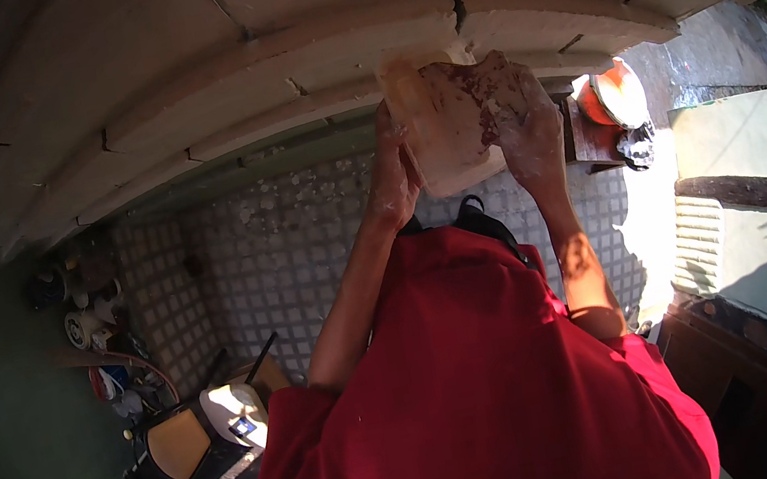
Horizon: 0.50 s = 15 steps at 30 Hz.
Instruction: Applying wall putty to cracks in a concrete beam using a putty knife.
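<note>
I hold up a pale translucent plastic container (420, 142) just in front of the whitish stepped ledges above. My left hand (391, 162) is closed on its left side. My right hand (530, 129), dusted white, is closed on the right side, where a flat, irregular-edged piece (470, 88) with reddish-brown stains lies over or in the container; I cannot tell which. My red shirt (463, 378) fills the lower middle.
A tiled floor (273, 243) lies below. Assorted containers (84, 328) line the left wall, near a black chair with a tan pad (176, 443). An orange-and-white bucket (608, 95) stands in sunlight at the right, beside a pale low wall (747, 138).
</note>
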Tool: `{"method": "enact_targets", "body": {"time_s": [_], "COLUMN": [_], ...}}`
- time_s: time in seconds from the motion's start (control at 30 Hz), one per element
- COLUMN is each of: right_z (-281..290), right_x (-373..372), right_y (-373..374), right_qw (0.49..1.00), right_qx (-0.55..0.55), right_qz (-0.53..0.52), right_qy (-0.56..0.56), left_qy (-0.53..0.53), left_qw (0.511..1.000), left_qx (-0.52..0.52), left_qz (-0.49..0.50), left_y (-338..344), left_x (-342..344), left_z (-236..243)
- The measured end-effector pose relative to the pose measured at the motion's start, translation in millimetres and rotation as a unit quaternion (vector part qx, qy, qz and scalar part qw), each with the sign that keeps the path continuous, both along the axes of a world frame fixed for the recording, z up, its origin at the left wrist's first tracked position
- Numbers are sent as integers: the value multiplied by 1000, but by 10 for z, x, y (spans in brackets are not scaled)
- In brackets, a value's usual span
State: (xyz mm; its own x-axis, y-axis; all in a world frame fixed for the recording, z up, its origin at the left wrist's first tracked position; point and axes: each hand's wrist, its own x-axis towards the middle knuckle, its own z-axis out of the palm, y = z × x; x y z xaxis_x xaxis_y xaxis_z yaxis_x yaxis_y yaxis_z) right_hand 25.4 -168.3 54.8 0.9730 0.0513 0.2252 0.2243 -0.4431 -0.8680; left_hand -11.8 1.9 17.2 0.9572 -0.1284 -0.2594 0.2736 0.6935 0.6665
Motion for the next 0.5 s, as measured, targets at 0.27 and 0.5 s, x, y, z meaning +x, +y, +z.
{"method": "enact_targets", "body": {"time_s": [0.27,0.5], "right_z": [340,281], "right_x": [-40,-79], "right_y": [-26,173], "right_qw": [992,986], "right_qx": [-119,-124], "right_qz": [-26,-19], "right_qy": [-22,-108], "left_qy": [-42,-35], "left_qw": [998,998], "left_qx": [-2,8], "left_qz": [41,54], "left_y": [39,14], "left_x": [-80,-109], "left_z": [-40,-55]}}
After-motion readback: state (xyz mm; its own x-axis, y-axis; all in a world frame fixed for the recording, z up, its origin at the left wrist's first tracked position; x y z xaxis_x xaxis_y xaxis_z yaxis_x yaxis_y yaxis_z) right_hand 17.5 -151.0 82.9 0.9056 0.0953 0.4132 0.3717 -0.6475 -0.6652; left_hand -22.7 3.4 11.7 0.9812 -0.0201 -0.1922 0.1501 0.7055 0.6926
